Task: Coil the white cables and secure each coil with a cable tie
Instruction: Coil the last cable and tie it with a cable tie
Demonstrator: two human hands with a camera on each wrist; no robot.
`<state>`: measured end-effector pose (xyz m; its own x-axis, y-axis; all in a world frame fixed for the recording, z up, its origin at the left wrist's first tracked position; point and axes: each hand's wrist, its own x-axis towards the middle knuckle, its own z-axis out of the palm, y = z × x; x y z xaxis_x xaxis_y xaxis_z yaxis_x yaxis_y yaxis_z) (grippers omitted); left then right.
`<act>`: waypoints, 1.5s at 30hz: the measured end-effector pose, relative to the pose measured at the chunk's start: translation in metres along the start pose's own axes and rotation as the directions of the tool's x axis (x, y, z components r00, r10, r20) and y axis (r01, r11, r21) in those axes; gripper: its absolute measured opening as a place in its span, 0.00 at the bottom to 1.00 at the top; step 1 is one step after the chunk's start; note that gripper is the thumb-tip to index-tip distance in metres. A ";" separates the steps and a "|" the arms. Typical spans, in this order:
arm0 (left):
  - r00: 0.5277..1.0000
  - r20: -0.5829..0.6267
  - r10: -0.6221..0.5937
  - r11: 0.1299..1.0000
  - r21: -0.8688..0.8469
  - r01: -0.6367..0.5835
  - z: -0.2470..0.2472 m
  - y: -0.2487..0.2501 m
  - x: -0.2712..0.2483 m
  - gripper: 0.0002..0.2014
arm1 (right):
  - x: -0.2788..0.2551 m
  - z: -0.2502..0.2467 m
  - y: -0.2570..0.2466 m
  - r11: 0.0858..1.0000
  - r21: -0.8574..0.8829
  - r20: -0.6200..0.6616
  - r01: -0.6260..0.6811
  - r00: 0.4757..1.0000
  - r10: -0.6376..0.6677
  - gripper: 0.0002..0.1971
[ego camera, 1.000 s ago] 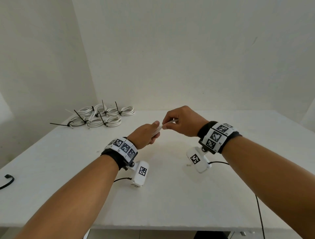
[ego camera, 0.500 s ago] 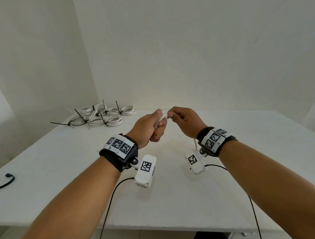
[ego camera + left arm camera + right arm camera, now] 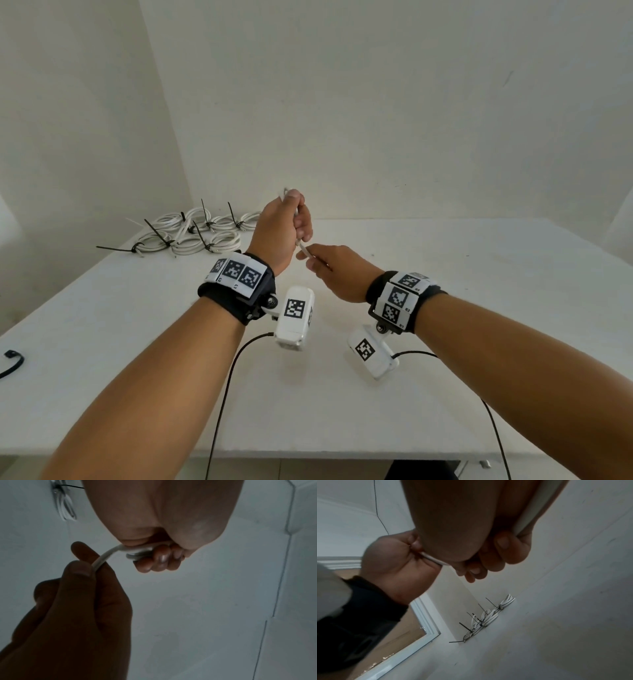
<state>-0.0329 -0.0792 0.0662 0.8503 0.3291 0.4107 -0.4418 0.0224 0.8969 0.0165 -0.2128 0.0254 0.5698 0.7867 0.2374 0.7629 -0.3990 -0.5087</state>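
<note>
A white cable [image 3: 303, 249] runs between both hands above the white table [image 3: 462, 308]. My left hand [image 3: 291, 222] is raised, fist upright, with its fingers curled round the cable [image 3: 137, 550]; a short end sticks out above the thumb. Just below and to the right, my right hand [image 3: 317, 260] pinches the cable [image 3: 101, 559] between thumb and forefinger. In the right wrist view the cable [image 3: 530, 515] runs along the right palm and on into the left fist [image 3: 399, 563]. How much cable lies inside the fist is hidden.
Several coiled white cables [image 3: 191, 233], each bound with a black cable tie, lie at the table's far left corner [image 3: 488, 616]. A black curved item [image 3: 12, 363] sits at the left edge. Black camera leads [image 3: 226, 394] hang over the front edge.
The left hand has risen and turned upright with the cable in its fist. The right hand has dropped below it, sliding along the cable. Both were level and close together before.
</note>
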 end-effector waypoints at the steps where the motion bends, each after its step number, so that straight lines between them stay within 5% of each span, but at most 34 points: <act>1: 1.000 -0.008 0.026 0.995 0.098 -0.026 -0.001 -0.003 0.000 0.14 | 0.000 0.001 -0.001 1.000 -0.026 0.007 -0.001 1.000 0.002 0.16; 7: 0.994 0.058 0.091 0.746 0.657 -0.107 -0.010 -0.026 -0.002 0.13 | 0.001 0.000 -0.016 0.969 -0.241 0.113 0.050 0.993 -0.023 0.14; 12: 0.996 0.091 0.020 0.595 0.799 -0.085 -0.022 -0.034 -0.005 0.15 | -0.003 -0.008 -0.023 0.922 -0.367 0.249 0.125 0.968 -0.033 0.17; 16: 0.973 0.160 -0.167 0.540 0.841 -0.045 -0.025 -0.035 -0.013 0.11 | -0.006 -0.022 -0.028 0.905 -0.398 0.238 0.149 0.970 -0.055 0.12; 25: 0.942 0.238 -0.238 0.675 0.738 -0.016 -0.020 -0.028 -0.031 0.11 | -0.003 -0.052 -0.025 0.963 -0.177 0.079 0.202 0.978 -0.191 0.04; 29: 0.904 0.282 -0.321 0.774 0.629 0.079 -0.018 -0.016 -0.032 0.20 | 0.001 -0.064 -0.021 0.968 -0.052 -0.026 0.244 0.969 -0.246 0.03; 32: 0.929 0.227 -0.293 0.882 0.438 0.172 -0.008 -0.005 -0.034 0.29 | 0.002 -0.073 -0.021 0.964 0.079 -0.150 0.253 0.959 -0.240 0.02; 39: 0.927 0.237 -0.289 0.938 0.266 0.225 -0.003 0.013 -0.032 0.31 | 0.004 -0.070 -0.019 0.892 0.042 -0.360 0.449 0.840 -0.406 0.01; 45: 0.921 0.294 -0.256 0.967 0.068 0.247 -0.006 0.024 -0.036 0.30 | -0.002 -0.054 -0.008 0.883 0.137 -0.508 0.449 0.797 -0.326 0.08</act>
<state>-0.0760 -0.0845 0.0721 0.9803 0.0201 0.1967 -0.1974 0.0390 0.9796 0.0255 -0.2367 0.0740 0.3606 0.5179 0.7757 0.8876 0.0649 -0.4559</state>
